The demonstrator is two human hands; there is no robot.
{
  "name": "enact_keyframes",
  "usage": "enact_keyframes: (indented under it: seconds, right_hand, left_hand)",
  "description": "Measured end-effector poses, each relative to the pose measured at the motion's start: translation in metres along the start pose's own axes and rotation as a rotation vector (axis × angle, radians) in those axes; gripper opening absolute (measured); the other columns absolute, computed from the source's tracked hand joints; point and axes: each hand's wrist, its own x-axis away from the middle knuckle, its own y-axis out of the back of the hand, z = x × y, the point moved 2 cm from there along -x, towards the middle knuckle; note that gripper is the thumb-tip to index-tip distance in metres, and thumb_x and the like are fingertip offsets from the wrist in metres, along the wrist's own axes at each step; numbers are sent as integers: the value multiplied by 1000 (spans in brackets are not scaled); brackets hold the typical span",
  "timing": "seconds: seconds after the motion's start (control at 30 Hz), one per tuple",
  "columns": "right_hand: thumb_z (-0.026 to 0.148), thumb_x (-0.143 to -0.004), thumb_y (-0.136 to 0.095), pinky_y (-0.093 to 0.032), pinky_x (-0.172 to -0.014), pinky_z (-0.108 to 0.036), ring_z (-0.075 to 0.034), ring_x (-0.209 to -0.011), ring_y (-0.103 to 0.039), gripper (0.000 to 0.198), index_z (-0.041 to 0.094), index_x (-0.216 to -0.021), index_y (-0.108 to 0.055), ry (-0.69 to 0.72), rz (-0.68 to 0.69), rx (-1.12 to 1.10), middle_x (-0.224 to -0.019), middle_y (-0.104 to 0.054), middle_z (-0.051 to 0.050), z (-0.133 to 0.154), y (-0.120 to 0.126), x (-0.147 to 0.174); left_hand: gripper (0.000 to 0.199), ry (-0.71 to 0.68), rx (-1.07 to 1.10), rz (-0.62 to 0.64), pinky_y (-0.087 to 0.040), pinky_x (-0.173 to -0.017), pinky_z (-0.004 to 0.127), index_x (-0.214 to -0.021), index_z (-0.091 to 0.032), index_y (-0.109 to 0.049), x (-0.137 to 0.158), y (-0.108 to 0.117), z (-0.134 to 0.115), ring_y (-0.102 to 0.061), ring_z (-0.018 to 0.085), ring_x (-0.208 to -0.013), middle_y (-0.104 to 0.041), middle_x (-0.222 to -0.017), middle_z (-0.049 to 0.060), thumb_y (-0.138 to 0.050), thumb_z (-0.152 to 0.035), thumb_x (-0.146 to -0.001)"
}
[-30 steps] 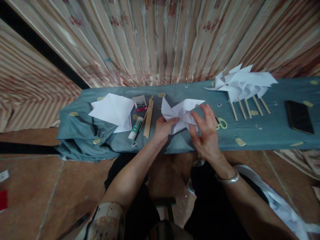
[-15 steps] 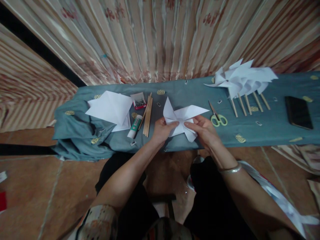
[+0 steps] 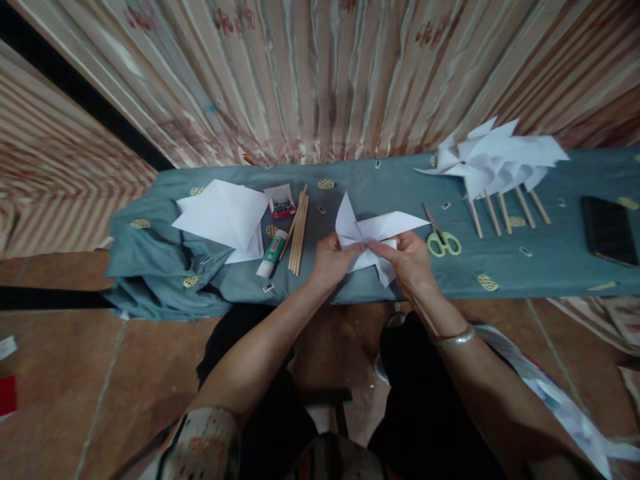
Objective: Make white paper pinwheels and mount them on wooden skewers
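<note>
A white paper pinwheel (image 3: 385, 225) without a stick lies between my two hands over the near part of the cloth-covered table. My left hand (image 3: 334, 259) grips its left side, the thumb pressed near the centre. From the other side my right hand (image 3: 409, 261) pinches it, its thumb also at the centre and close to the left thumb. Fingers beneath the paper are hidden. Just right of my right hand lie green-handled scissors (image 3: 444, 243). Left of my left hand are several wooden sticks (image 3: 299, 235) and a glue stick (image 3: 273, 253).
A small box of pins (image 3: 281, 202) and a pile of white paper (image 3: 223, 215) sit at the left. Several finished pinwheels on sticks (image 3: 500, 163) overlap at the back right, with a black phone (image 3: 609, 230) beyond. A striped curtain (image 3: 310, 87) hangs behind the table (image 3: 500, 260).
Both thumbs have slid inward to the pinwheel's centre and now nearly meet. The whole view has shifted slightly.
</note>
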Motion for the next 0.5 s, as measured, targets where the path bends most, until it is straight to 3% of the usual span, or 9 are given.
enact_keyframes:
  seconds: [0.37,0.5]
  right_hand:
    - [29,-51,-86,-51,-60,-29,-16,-59,-63,43,20,-89,-69,31,-32,34,-71,-72,3,-4,6,-5]
    - [28,-54,-84,-51,-61,-30,-16,-60,-64,37,20,-87,-69,60,-7,64,-70,-72,2,-4,8,-6]
  left_hand:
    - [20,-16,-20,20,-49,-65,25,-72,-14,-69,0,-2,2,-61,13,-64,-71,-71,1,-79,-20,-56]
    - [24,-19,-34,29,-50,-67,26,-76,-14,-69,-2,-1,3,-63,14,-67,-73,-74,1,-80,-20,-55]
